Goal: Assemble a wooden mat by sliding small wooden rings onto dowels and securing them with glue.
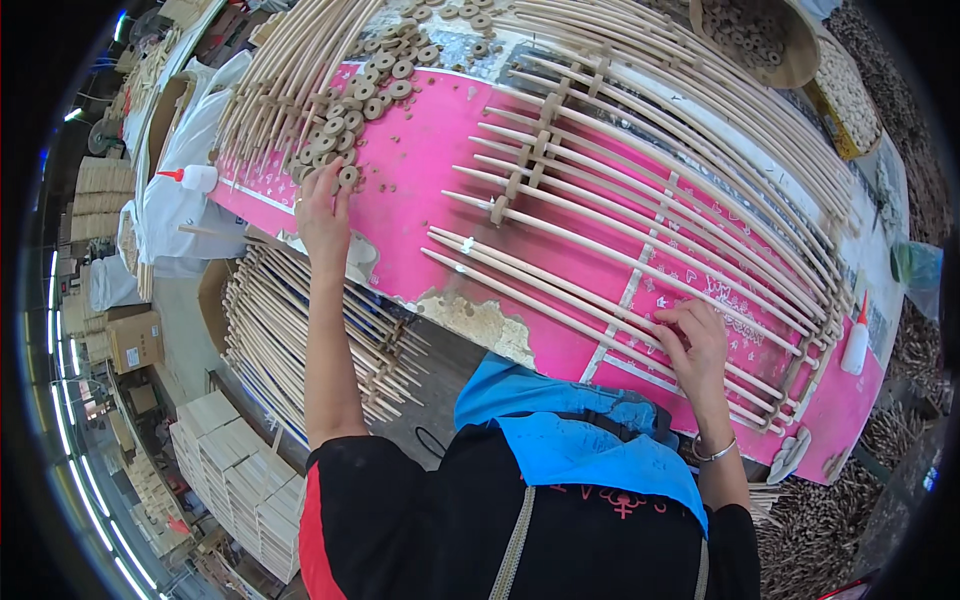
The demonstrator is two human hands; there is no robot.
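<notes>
Head view: left hand [322, 215] pinches a disc [348, 176] from the pile at the table's [440, 150] left edge. Right hand [695, 345] presses flat on rods [560, 300] near the front edge. Roughly one spacer column looks threaded; lots of discs left.

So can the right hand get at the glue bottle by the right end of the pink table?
Probably yes: the right hand rests on the rods, and the glue bottle stands just beyond them with nothing in between.
</notes>
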